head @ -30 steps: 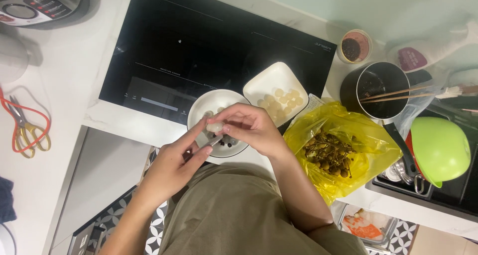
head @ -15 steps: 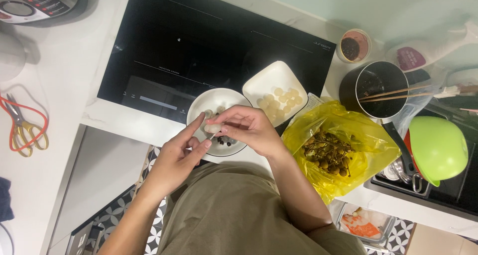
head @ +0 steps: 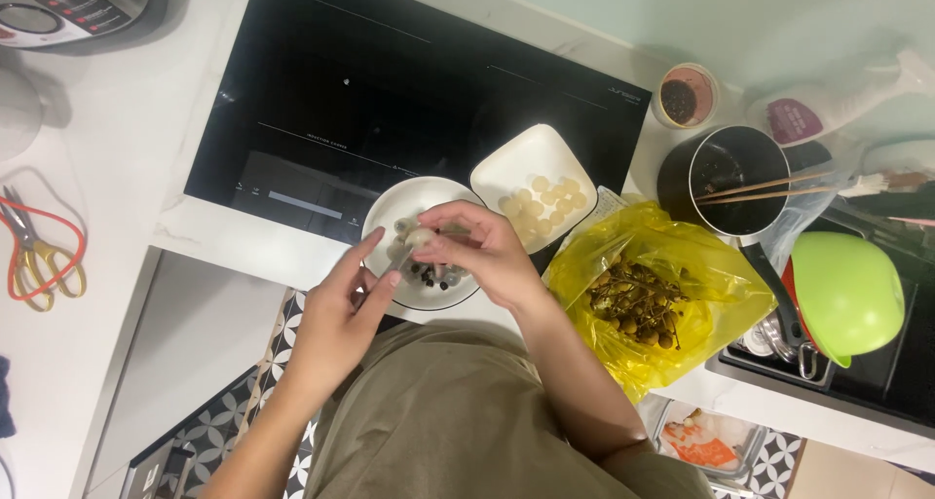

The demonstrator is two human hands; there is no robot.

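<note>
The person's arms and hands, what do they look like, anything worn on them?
Both forearms are bare: no sleeve reaches them, and no watch, bracelet or glove shows. The left hand and right hand show no rings, though some fingers are hidden. Nails look short and plain. The garment below is olive-green.

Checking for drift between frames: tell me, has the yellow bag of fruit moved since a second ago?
No. The yellow bag lies in the same spot beside the square white dish, with the black pot just above it.

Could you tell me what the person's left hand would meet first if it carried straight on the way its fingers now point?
Probably the pale peeled fruit pinched by the right hand. The left hand points up-right with a small metal tool over the round white bowl.
</note>
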